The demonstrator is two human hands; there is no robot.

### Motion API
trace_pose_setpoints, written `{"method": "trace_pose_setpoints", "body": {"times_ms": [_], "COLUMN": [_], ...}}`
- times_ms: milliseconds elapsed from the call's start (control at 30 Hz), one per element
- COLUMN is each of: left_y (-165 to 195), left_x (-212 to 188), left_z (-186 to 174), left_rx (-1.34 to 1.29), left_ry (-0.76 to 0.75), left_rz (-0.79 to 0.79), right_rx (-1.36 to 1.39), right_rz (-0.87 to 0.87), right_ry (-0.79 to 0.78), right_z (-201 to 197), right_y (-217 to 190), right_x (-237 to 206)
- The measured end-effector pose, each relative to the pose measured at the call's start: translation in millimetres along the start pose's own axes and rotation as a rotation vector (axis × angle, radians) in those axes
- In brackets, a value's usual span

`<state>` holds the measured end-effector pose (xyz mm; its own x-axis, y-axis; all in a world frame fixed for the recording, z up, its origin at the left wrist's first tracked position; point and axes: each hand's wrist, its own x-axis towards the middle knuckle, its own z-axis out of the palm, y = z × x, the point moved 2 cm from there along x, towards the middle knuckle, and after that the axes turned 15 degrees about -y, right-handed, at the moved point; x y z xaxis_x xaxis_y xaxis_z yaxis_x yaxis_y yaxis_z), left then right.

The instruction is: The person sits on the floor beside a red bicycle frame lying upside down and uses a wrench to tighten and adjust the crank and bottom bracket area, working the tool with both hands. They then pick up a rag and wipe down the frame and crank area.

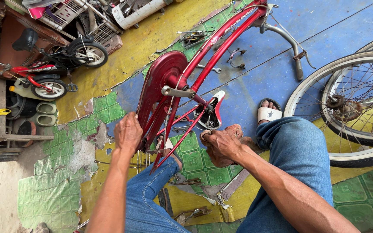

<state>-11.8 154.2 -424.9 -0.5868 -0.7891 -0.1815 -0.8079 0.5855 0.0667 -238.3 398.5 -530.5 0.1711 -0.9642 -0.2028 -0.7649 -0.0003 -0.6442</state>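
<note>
A red bicycle frame (221, 36) lies upside down on the floor, its red chain guard (160, 82) and silver crank arm (177, 92) facing me. The white, red and black saddle (212, 110) rests on the ground. My left hand (128, 131) grips the rear end of the frame beside the chain guard. My right hand (221, 146) is closed just right of the rear stays, with what looks like a small metal tool (204, 133) in its fingers. My knees in blue jeans flank the frame.
Two spoked wheels (355, 108) lie at the right. A small red child's bike (52, 69) and crates stand at the top left. A wrench (210, 68), brake parts (236, 56) and tools (193, 212) are scattered on the torn floor covering. My sandalled foot (268, 113) is by the saddle.
</note>
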Motion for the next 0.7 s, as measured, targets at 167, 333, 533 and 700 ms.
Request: {"method": "trace_pose_setpoints", "body": {"times_ms": [167,333,533,700], "left_y": [4.6,15.6,19.3,25.1], "left_x": [4.1,5.7,8.2,6.3], "left_z": [-17.7,-23.4,-11.5,-10.1], "left_rx": [-0.002,-0.005,0.102,0.103], "left_ry": [-0.041,0.041,0.120,0.191], "left_rz": [0.076,0.179,0.207,0.208], "right_rx": [0.043,0.042,0.041,0.053], "right_rz": [-0.003,0.017,0.009,-0.028], "right_ry": [0.033,-0.041,-0.010,0.075], "right_z": [-10.4,-13.4,-7.0,-1.1], "right_y": [-5.7,-9.3,-5.0,-0.8], "right_x": [-3.7,-3.6,-2.6,-1.2]}}
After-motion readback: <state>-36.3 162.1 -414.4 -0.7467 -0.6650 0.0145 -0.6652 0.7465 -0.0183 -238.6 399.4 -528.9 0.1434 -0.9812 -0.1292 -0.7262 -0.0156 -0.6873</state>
